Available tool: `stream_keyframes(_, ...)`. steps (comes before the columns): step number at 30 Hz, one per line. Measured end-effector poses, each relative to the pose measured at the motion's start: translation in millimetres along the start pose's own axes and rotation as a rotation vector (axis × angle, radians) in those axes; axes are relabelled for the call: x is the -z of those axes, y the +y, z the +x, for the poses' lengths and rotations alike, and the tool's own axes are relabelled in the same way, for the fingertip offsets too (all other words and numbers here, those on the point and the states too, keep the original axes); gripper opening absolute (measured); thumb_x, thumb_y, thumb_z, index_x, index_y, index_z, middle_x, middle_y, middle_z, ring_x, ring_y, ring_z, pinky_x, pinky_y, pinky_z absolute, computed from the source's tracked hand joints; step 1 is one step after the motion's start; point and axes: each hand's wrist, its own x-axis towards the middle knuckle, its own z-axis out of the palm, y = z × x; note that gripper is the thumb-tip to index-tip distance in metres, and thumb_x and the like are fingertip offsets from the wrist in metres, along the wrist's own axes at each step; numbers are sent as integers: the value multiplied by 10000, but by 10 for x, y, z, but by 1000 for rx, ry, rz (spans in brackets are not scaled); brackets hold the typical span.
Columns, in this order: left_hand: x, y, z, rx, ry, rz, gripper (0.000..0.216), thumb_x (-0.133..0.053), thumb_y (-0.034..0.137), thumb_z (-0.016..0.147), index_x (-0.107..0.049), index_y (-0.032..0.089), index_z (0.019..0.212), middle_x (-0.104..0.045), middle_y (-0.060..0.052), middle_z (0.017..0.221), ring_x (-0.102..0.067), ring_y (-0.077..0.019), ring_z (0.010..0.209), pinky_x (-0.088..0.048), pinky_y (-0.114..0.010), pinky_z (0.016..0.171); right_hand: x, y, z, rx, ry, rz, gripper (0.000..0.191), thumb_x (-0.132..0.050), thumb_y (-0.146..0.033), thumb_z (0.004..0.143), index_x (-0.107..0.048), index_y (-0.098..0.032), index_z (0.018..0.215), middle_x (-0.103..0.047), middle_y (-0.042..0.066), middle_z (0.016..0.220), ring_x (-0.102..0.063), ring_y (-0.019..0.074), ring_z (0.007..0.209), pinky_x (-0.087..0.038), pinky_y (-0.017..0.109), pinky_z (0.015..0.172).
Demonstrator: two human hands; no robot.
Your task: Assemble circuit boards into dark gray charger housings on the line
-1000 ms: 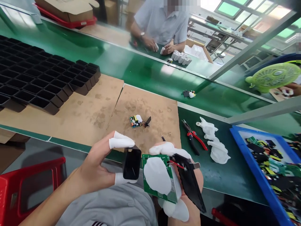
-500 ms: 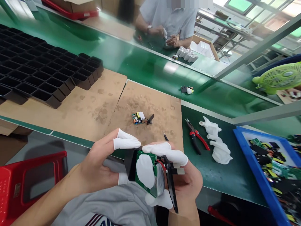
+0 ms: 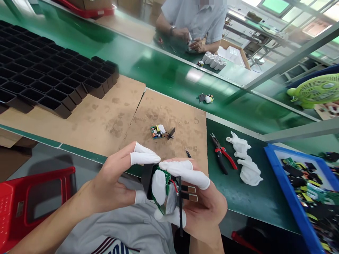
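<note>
My left hand (image 3: 116,180), with white finger cots, is closed around a black plastic case (image 3: 147,180). In my right hand (image 3: 203,197), also in finger cots, is a green circuit board (image 3: 162,207) bearing a white blob of compound. The board's left part sits inside the case's mouth; its right part sticks out. A black end plate (image 3: 180,208) with two metal prongs stands upright at the board's right, joined by a red wire. Another circuit board (image 3: 158,131) with a black plug piece lies on the cardboard beyond my hands.
Rows of black cases (image 3: 50,76) fill the left. Red-handled pliers (image 3: 221,153), white glove pieces (image 3: 245,158) and a blue bin (image 3: 284,187) of boards are at the right. A co-worker (image 3: 193,24) sits opposite; a green fan (image 3: 315,90) stands far right.
The board has gone further left into the case, and the end plate has swung more upright and closer to it. Both hands still hold their parts.
</note>
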Motion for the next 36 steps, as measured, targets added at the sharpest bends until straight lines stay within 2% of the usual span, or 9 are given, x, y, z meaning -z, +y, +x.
stream_keyframes(5, 7, 5, 9, -1, 3, 6, 556, -931, 98, 882, -723, 200, 1387, -748, -112, 1208, -749, -220, 1103, -617, -287, 935, -6, 14, -5, 6, -18, -11, 651, -999, -365, 884, -755, -299, 1484, -821, 124, 1238, -762, 336, 1143, -682, 517, 949)
stream_keyframes(14, 15, 15, 14, -7, 14, -1, 548, -953, 136, 878, -727, 194, 1373, -743, -96, 1161, -745, -214, 1041, -623, -297, 878, -1, 53, -51, -8, -49, -41, 762, -1006, -146, 822, -737, -324, 1512, -782, 115, 1304, -742, 344, 1192, -677, 515, 973)
stream_keyframes(18, 18, 11, 2, -10, 10, -8, 536, -933, 130, 890, -725, 201, 1379, -753, -101, 1174, -748, -226, 1042, -630, -317, 866, 10, 81, -61, -38, -62, -36, 800, -1028, -129, 781, -745, -338, 1499, -744, 116, 1362, -743, 352, 1220, -681, 497, 975)
stream_keyframes(26, 23, -42, -59, 25, 1, 7, 614, -903, 59, 832, -727, 237, 1393, -737, -87, 1156, -731, -245, 1018, -633, -349, 851, -17, 98, -36, -148, -92, 12, 732, -1027, -169, 794, -761, -344, 1453, -730, 101, 1330, -704, 339, 1267, -661, 484, 1010)
stream_keyframes(31, -15, -96, -72, 41, 40, -20, 538, -960, 175, 863, -731, 222, 1348, -753, -95, 1127, -701, -221, 945, -614, -323, 808, -17, 80, -8, -217, -123, -16, 690, -1037, -192, 776, -761, -354, 1387, -671, 99, 1396, -665, 341, 1322, -627, 496, 1080)
stream_keyframes(36, -67, -156, -65, 55, 91, -51, 507, -1017, 318, 853, -757, 243, 1281, -727, -55, 1040, -666, -191, 884, -604, -301, 803, -32, 95, 2, -233, -118, -82, 743, -1039, -193, 779, -740, -377, 1434, -657, 77, 1390, -662, 302, 1280, -600, 469, 1108)
